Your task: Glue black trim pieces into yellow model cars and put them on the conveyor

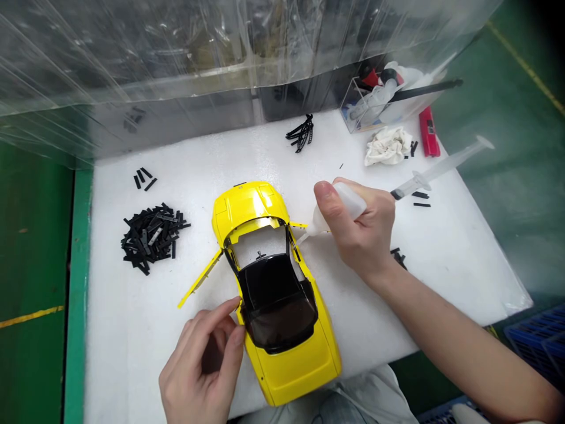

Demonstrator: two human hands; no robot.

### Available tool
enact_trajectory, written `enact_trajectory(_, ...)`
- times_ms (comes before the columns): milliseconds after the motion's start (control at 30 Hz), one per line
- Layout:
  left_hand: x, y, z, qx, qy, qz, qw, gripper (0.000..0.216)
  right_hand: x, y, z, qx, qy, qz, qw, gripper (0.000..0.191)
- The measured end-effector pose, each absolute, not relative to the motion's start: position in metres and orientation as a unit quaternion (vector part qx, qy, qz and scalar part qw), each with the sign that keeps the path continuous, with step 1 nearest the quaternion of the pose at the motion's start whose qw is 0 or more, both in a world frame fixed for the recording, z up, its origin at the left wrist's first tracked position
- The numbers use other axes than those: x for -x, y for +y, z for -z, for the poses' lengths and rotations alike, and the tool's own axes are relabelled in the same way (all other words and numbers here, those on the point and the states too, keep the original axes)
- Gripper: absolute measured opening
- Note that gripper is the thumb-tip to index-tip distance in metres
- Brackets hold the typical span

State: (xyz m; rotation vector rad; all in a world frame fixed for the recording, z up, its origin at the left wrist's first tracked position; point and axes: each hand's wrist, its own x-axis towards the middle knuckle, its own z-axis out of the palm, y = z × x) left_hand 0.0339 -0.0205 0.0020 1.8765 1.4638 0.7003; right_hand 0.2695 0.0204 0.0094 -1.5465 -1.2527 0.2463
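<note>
A yellow model car point(273, 282) with a black roof lies on the white foam pad point(132, 318), both doors swung open. My right hand point(359, 232) is wrapped round a small translucent squeeze bottle point(342, 206), its nozzle pointing at the car's right door frame. My left hand point(205, 362) rests at the car's left side, fingertips touching the body by the rear of the left door, fingers curled with nothing visible in them.
A heap of small black plastic strips point(152, 235) lies left of the car, with a few loose ones point(143, 178) behind. A syringe point(441, 168), white rag point(388, 145), red tool point(429, 131), clear box of bottles point(379, 100) and black parts point(302, 132) sit at the back right. Clear plastic sheeting hangs behind.
</note>
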Motion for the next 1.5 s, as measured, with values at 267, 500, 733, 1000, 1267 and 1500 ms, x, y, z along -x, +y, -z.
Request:
enact_trajectory(267, -0.036, -0.02, -0.003, -0.718, 0.557, -0.271, 0.317, 0.015, -0.273, 0.019, -0.013, 0.661, -0.481, -0.097, 0.568, 0.052)
enact_trajectory(500, -0.033, -0.018, -0.002, -0.734, 0.542, -0.27, 0.306, 0.016, -0.272, 0.016, -0.01, 0.658, -0.516, -0.121, 0.536, 0.051)
enact_trajectory(733, -0.025, -0.015, 0.0, -0.771, 0.504, -0.251, 0.297, 0.018, -0.271, 0.016, -0.01, 0.663, -0.514, -0.133, 0.528, 0.05)
enact_trajectory(1000, -0.027, -0.014, 0.0, -0.77, 0.508, -0.253, 0.292, 0.015, -0.274, 0.016, -0.016, 0.668, -0.451, -0.163, 0.569, 0.054)
enact_trajectory(1267, -0.028, -0.015, -0.001, -0.76, 0.519, -0.251, 0.299, 0.014, -0.276, 0.014, -0.015, 0.658, -0.395, -0.208, 0.607, 0.053)
enact_trajectory(1500, -0.029, -0.015, 0.0, -0.758, 0.52, -0.249, 0.305, 0.014, -0.28, 0.017, -0.021, 0.613, -0.296, -0.329, 0.654, 0.05)
